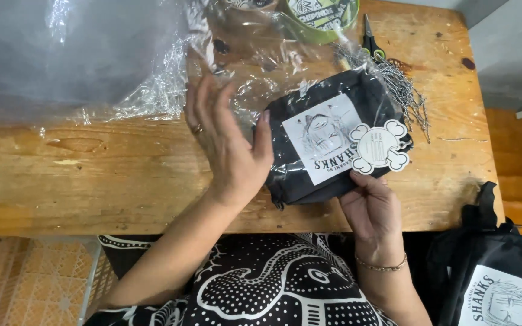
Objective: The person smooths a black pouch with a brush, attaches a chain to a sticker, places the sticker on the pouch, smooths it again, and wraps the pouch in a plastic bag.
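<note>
I am holding a folded black garment (333, 139) near the front edge of the wooden table (122, 175). The garment is bearing a white printed panel with a line drawing on its upper face. A white cut-out hang tag (379, 147) shaped like a skull with crossbones is lying on the garment's right part.

My right hand (373, 211) is grasping the garment's lower edge from beneath, thumb on top near the tag. My left hand (228, 142) is standing open, fingers spread and released, with the palm edge and thumb touching the garment's left side. A ring is showing on one finger of this hand.

A clear plastic bag (261, 54) is lying crumpled around and behind the garment; I cannot tell how far the garment is sitting inside it. A bundle of metal ball chains (403, 90) is lying just beyond the garment's far right corner. Scissors (368, 39) are resting near the far edge, beside a green round container (324, 18). A second black printed garment (496, 278) is lying off the table to my right.
</note>
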